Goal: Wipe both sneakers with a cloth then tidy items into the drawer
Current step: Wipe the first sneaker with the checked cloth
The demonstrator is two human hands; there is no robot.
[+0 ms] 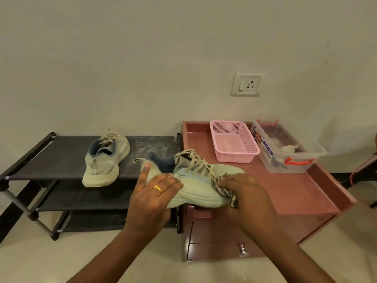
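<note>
Left hand: wrapped round the heel end of the held sneaker. The index finger lies up along the collar, the other fingers curl over the side, and there is a ring on one finger.
Right hand: fingers bent over a bunched cloth, pressing it against the toe end of the held sneaker.
Held sneaker: pale green with laces tied, lifted off any surface. It hangs over the front left corner of the cabinet, toe pointing right.
Cloth: striped, dark and light, and mostly hidden under the right hand.
Second sneaker: on the top shelf of the rack, well apart from both hands, with pale smears on its upper. By the look of it, not yet wiped.
Rack: three dark shelves, left of the cabinet, with whitish dust on the top shelf near the second sneaker.
Cabinet: reddish, with a raised rim round the top.
Drawer: in the cabinet front with a metal knob. It appears closed, though the angle leaves some doubt.
Basket: pink mesh, on the cabinet top at the back. Contents cannot be made out.
Box: clear plastic with orange clips, just right of the basket, with something pale inside.
Progress, as judged: first sneaker being wiped at the toe. How much of it is clean I cannot tell.
Remaining, as judged: finish this sneaker, wipe the second, then put the items into the drawer.
</note>
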